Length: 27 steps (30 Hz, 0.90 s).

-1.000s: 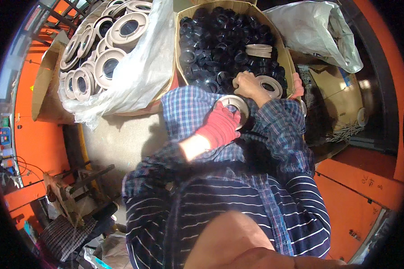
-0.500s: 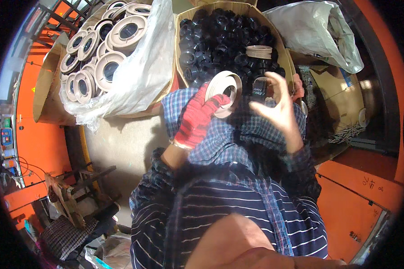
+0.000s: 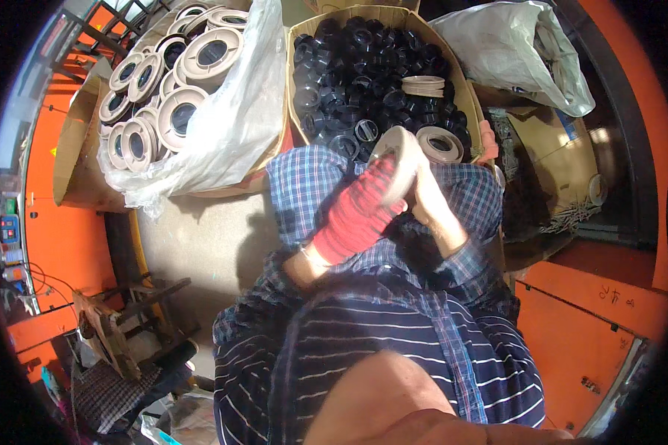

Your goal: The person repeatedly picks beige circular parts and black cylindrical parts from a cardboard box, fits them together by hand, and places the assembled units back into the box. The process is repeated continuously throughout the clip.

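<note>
Over my lap, my left hand [image 3: 358, 215], in a red glove with dark stripes, is closed around a beige flanged ring [image 3: 402, 159]. The ring is tilted nearly edge-on. My bare right hand [image 3: 432, 196] is closed against the ring's right side, with its fingertips partly hidden behind it. Whether a black piece sits inside the ring is hidden. Just beyond the hands, a carton [image 3: 292, 122] holds many glossy black caps [image 3: 356, 81]. Another beige ring with a dark centre [image 3: 439, 144] lies at its near right, and a beige ring stack [image 3: 423, 86] lies farther back on the caps.
At the left, a plastic-lined carton [image 3: 82, 159] holds beige rings with black centres [image 3: 182, 119]. A white sack [image 3: 512, 52] stands at the far right, above a carton with thin pale pieces [image 3: 571, 219]. A wooden stand [image 3: 111, 334] is at lower left.
My right hand, earlier apart with its fingers curved beside a black cap, has come left against the beige ring. The left hand has moved slightly right and turned the ring more edge-on.
</note>
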Available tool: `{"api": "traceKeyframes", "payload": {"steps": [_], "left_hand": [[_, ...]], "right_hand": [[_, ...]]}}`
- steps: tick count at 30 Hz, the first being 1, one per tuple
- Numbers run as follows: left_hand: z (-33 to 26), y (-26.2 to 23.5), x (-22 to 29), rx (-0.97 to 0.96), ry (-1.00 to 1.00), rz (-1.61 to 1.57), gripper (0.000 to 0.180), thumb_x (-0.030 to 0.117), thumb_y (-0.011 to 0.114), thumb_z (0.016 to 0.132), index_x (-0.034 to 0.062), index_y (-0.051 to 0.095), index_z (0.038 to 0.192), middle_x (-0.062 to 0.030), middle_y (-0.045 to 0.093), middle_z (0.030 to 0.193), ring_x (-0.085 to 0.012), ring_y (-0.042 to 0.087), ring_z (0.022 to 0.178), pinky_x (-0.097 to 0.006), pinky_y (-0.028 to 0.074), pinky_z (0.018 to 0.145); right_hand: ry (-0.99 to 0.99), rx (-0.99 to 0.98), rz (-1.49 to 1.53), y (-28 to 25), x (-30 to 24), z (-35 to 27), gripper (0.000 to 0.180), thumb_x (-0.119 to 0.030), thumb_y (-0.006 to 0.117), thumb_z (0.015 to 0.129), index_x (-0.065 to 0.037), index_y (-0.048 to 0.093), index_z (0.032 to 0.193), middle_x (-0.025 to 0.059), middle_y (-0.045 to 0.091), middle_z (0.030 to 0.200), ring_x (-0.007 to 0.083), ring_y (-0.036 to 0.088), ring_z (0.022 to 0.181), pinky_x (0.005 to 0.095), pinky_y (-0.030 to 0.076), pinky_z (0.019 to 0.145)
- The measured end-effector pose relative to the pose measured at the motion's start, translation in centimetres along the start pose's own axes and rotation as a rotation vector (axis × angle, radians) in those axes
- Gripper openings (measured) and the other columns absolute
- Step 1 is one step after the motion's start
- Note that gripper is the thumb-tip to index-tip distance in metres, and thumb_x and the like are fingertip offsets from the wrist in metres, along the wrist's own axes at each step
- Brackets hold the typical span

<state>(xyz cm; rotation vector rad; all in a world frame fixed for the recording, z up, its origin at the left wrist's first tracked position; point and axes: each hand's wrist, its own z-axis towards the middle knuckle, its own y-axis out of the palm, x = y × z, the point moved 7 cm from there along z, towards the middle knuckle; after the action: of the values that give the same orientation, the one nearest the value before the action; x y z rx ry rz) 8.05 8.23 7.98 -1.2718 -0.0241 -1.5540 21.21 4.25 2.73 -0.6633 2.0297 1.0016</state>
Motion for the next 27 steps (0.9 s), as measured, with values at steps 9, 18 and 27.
{"api": "traceKeyframes", "payload": {"steps": [9, 18, 27], "left_hand": [[-1.8, -0.3, 0.0, -0.122, -0.097, -0.135, 0.058, 0.019, 0.072, 0.094, -0.0023, 0.051, 0.144, -0.0199, 0.059, 0.140, -0.0276, 0.059, 0.126, -0.042, 0.047, 0.108], [-6.3, -3.2, 4.5, -0.466, 0.858, 0.192, 0.050, 0.014, 0.071, 0.086, 0.0047, 0.062, 0.134, -0.0181, 0.063, 0.136, -0.0347, 0.055, 0.135, -0.063, 0.041, 0.115], [8.3, -25.7, -2.3, 0.582, 0.203, 0.718, 0.073, 0.013, 0.079, 0.087, 0.0043, 0.045, 0.152, -0.0174, 0.053, 0.149, -0.0294, 0.048, 0.140, -0.038, 0.036, 0.118]], "right_hand": [[-0.208, -0.090, -0.531, -4.2, 4.3, -0.9, 0.062, -0.030, 0.076, 0.092, 0.001, 0.052, 0.140, 0.0123, 0.065, 0.126, 0.0214, 0.066, 0.113, 0.0344, 0.054, 0.096], [-0.027, -0.577, -0.281, -2.2, 1.9, -5.8, 0.050, -0.026, 0.066, 0.098, 0.003, 0.055, 0.138, 0.0141, 0.066, 0.128, 0.0168, 0.063, 0.113, 0.0360, 0.053, 0.100], [-0.532, -0.042, -1.873, -10.2, -4.7, 8.4, 0.050, -0.042, 0.079, 0.081, 0.003, 0.073, 0.099, 0.0233, 0.070, 0.109, 0.0422, 0.064, 0.103, 0.0476, 0.047, 0.100]]}}
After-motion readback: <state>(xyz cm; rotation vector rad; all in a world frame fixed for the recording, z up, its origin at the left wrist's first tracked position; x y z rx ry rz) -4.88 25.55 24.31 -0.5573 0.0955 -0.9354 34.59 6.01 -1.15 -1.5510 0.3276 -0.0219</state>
